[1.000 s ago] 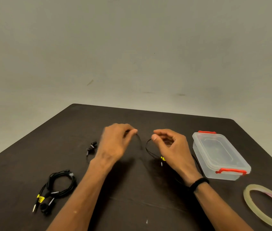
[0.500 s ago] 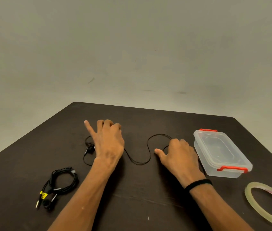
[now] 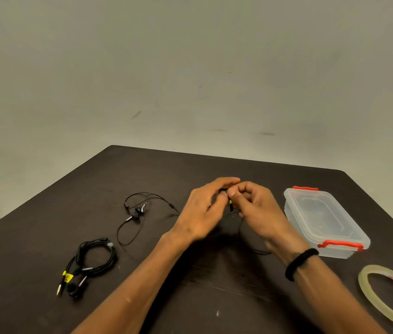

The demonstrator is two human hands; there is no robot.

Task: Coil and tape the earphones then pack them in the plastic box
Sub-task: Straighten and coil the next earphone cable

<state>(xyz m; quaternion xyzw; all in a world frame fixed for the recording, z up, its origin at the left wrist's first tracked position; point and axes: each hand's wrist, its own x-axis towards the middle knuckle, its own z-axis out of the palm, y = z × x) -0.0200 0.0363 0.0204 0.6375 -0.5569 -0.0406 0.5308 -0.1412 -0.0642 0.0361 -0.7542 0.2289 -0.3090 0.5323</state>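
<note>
Loose earphones (image 3: 140, 210), plug end lifted off the table (image 3: 214, 273) and pinched between both hands above its middle; earbuds and most of the cable left lying to the left, trailing toward the left wrist. Half a second earlier, both palms pressed flat on the table with the cable stretched in a wave between them; a second earlier, raised and drawn apart along the cable. Left hand (image 3: 202, 210) and right hand (image 3: 255, 208) now brought together, fingertips touching, each curled on the cable beside the yellow-banded plug (image 3: 231, 206), which hung down between them. Judged: straightening finished, first loop of the coil begun from the plug end. A loop of slack visible below the right wrist; black band (image 3: 299, 263) worn on that wrist.

Second set of earphones (image 3: 91, 259), already coiled, near the left table edge, well apart from the hands; tape on it too small to confirm. Plastic box (image 3: 323, 222) just right of the right hand, lid on, red clips at both ends, nothing seen inside. Tape roll (image 3: 369, 290) flat at the near right corner, untouched. Taping and packing not yet done.
</note>
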